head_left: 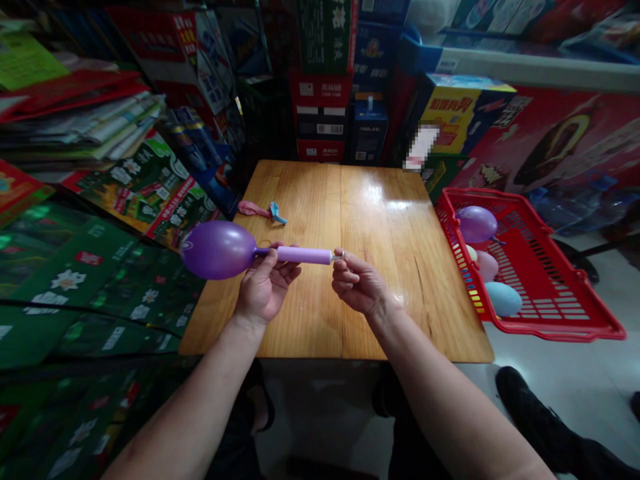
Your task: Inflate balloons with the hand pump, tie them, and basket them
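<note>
A purple balloon [219, 250], partly inflated, sits with its neck on the nozzle end of a lilac balloon pump [306, 255]. Fingers of my left hand [265, 283] are closed round the place where the balloon's neck meets the pump. At the pump's other end, my right hand [361, 281] grips the handle, which is pushed close to the barrel. Both hands are above the wooden table [320, 320]. Beyond the left hand, a limp pink balloon [253, 209] and a limp blue balloon [277, 214] lie on the tabletop.
Right of the table stands a red basket [563, 293] with inflated balloons inside, among them a purple one [477, 224] and a light blue one [503, 299]. Green cartons [65, 280] crowd the left side. Stacked boxes [323, 120] border the far edge. A person's shoe [523, 393] is at lower right.
</note>
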`<state>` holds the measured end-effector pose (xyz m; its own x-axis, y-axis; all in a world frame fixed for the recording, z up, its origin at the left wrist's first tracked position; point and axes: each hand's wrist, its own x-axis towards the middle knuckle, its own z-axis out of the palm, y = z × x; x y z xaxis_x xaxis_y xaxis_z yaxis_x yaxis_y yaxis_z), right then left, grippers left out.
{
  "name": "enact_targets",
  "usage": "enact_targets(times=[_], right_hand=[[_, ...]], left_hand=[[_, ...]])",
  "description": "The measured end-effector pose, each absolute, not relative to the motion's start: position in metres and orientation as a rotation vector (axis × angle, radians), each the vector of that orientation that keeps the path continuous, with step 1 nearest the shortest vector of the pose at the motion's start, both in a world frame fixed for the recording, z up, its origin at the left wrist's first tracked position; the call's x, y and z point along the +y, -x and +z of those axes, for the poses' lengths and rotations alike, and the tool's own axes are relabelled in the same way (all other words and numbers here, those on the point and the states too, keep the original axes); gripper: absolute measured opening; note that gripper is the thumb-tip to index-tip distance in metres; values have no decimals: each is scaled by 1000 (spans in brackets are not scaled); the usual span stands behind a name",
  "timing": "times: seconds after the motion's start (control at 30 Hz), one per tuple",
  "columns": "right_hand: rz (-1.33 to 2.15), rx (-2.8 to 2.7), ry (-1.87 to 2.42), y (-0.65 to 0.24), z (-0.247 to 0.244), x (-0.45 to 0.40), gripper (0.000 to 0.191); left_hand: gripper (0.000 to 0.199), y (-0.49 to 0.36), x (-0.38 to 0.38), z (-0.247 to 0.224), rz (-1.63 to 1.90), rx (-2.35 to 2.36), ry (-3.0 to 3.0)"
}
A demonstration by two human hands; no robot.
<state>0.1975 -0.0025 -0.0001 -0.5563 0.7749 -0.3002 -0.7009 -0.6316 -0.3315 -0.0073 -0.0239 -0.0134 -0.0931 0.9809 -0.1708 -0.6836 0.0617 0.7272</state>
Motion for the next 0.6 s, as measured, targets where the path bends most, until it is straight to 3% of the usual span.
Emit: enact_targets(times=[0.6], right_hand=[[2183, -214, 516, -205, 6, 2, 9]], left_hand=[[25, 13, -17, -11, 1517, 805, -471]])
